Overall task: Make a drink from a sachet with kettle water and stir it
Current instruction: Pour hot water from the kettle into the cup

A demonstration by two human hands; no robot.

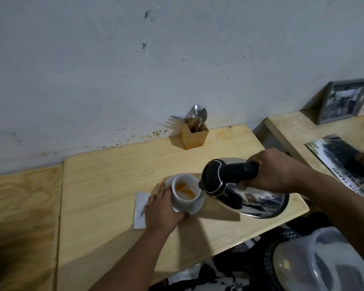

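We're tilting kettle [243,190], right hand [275,171] clamping handle; left hand [162,208] bracing saucer [195,206], frame centre. Risk: overfilling cup [185,191], scalding fingers.

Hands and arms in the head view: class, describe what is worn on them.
Both the left hand and the right hand are bare, with no gloves, rings or watch visible. The forearms are bare too; no sleeve reaches into view.
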